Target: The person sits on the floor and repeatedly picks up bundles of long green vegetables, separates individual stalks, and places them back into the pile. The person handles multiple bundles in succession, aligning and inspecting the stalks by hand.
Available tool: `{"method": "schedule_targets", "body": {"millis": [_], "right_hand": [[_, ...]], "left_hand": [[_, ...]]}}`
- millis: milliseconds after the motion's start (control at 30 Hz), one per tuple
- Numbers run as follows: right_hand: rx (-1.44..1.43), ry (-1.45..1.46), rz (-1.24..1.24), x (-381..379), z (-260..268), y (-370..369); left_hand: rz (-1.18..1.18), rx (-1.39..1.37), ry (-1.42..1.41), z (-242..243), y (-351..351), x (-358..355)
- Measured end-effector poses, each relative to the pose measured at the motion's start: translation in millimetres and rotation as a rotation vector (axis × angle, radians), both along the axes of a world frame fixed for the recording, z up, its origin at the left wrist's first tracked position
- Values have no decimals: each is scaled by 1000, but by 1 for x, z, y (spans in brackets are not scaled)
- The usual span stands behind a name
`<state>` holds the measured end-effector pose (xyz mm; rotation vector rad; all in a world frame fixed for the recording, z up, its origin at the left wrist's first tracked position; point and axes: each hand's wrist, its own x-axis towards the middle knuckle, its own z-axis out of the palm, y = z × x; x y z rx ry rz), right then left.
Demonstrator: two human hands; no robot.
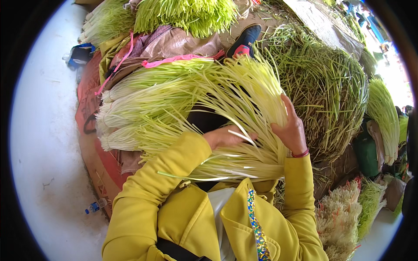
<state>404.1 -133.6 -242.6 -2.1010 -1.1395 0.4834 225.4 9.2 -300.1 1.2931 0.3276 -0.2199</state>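
Long pale yellow-green leafy stalks, resembling blanched chives (258, 98), lie loose across my lap. My left hand (228, 136) reaches in among them from the left, its fingertips partly hidden and blurred by motion; one white stalk crosses over it. On the right side of the stalks, my right hand (289, 125) rests against them with thumb and fingers spread. To the left lie several tied bundles of the same stalks (130, 112), their white ends pointing left. A bright pink strap (183, 58) runs behind the bundles.
A large heap of green and brown trimmings (323, 88) rises at the right. More bundled greens (186, 14) lie at the top. A shoe (246, 37) shows beyond the stalks. A plastic bottle (96, 206) lies at lower left. Whitish root clumps (339, 215) sit at lower right.
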Motion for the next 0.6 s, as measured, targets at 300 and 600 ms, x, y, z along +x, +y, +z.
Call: {"method": "schedule_targets", "body": {"millis": [300, 600], "right_hand": [[139, -89, -96, -9, 14, -22], [-30, -266, -74, 9, -16, 7]], "left_hand": [[419, -335, 257, -9, 3, 36], [613, -741, 131, -6, -18, -21]]}}
